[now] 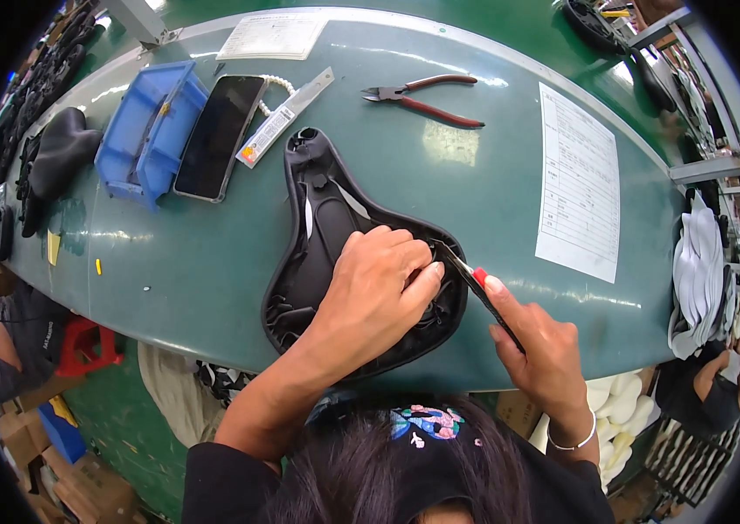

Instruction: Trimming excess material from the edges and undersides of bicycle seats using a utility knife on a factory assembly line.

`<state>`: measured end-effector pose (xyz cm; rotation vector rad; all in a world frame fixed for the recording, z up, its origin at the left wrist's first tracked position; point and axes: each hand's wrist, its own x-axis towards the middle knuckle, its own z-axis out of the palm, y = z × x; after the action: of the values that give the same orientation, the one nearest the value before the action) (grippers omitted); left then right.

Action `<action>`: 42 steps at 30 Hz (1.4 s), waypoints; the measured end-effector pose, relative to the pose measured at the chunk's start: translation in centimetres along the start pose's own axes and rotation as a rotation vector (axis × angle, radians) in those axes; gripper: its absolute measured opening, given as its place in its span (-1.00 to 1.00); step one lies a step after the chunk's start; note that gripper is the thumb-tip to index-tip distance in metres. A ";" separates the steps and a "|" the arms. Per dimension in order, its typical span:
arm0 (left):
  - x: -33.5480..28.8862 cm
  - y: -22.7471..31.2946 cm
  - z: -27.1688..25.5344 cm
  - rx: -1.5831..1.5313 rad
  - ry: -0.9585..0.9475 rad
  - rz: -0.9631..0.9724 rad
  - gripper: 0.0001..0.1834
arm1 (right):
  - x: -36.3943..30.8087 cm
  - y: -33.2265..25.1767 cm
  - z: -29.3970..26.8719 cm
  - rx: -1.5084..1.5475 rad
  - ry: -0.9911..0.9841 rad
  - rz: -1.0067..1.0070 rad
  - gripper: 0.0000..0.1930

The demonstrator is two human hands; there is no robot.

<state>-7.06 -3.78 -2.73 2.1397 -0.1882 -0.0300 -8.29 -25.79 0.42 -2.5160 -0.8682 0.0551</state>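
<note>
A black bicycle saddle lies upside down on the green table, its narrow nose pointing away from me and its hollow underside facing up. My left hand rests across its wide rear part with curled fingers, thumb and fingertips closed at the right side of the shell. In my right hand is a utility knife with a dark handle and a red slider. The thumb presses near the slider. Its blade end meets the saddle's right rim, close to my left fingertips. What exactly the left fingertips pinch is hidden.
Red-handled cutting pliers lie beyond the saddle. Farther left are a ruler, a phone, a blue bin and another saddle. A printed sheet lies at right. Other people sit at both sides.
</note>
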 end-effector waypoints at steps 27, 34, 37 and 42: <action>-0.9 0.7 -0.9 -1.363 0.411 -0.349 -0.86 | -4.4 -3.9 1.1 0.012 0.048 0.229 -0.38; 7.1 -0.2 -4.3 -0.519 -0.111 0.194 -0.70 | 2.7 2.2 1.4 0.136 0.129 0.097 -0.39; 10.1 -1.4 -3.3 -1.023 -0.101 0.135 -0.72 | 2.1 2.1 3.4 -0.048 0.150 0.083 -0.36; 9.4 -3.3 -5.5 -1.776 0.098 0.349 -0.79 | 1.1 -1.6 3.8 -0.079 0.110 0.297 -0.38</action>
<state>3.11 1.15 -1.99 0.3248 -0.3032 0.0859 -9.08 -22.44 -2.10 -2.6746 -0.4574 -0.0211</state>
